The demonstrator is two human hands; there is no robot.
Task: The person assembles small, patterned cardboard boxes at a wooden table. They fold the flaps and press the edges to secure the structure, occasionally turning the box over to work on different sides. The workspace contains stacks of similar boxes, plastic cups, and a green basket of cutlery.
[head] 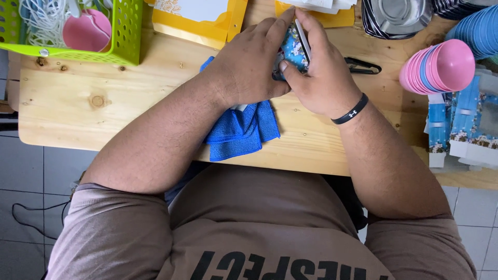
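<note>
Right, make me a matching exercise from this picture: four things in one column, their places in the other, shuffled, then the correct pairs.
Things:
1. green basket
2. blue cloth
3. stack of bowls
4. small patterned box

Places:
A. at the table's right side
B. held between both hands
C. at the table's far left corner
D. under the left hand, at the near edge

Pairs: 1-C, 2-D, 3-A, 4-B

The right hand wears a black wristband.

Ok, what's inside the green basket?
In the green basket: a pink bowl and a tangle of white cord. The basket's walls and the picture's edge hide anything beneath or beyond them.
</note>
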